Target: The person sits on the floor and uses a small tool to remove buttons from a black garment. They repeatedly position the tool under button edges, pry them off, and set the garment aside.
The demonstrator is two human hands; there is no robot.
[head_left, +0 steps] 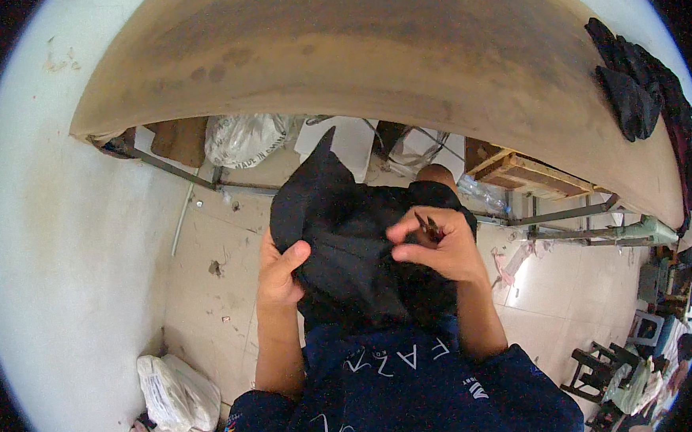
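navy shirt (409, 406); left fingers (291, 259) grip black cloth (336, 256), right fingers (418, 254), snips (427, 225); floor (228, 302) beside, table edge (339, 104) ahead

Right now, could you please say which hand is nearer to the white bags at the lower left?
The left hand: gripping the black cloth, it is above and right of the white bags in the picture; the right hand is farther right, across the cloth.

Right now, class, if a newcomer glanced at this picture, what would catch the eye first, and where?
Probably the black cloth in the middle, gripped by the left hand, while the right hand holds a small dark pointed tool beside it. Next, the broad, stained brown tabletop arching across the top, with dark fabric at its right end.
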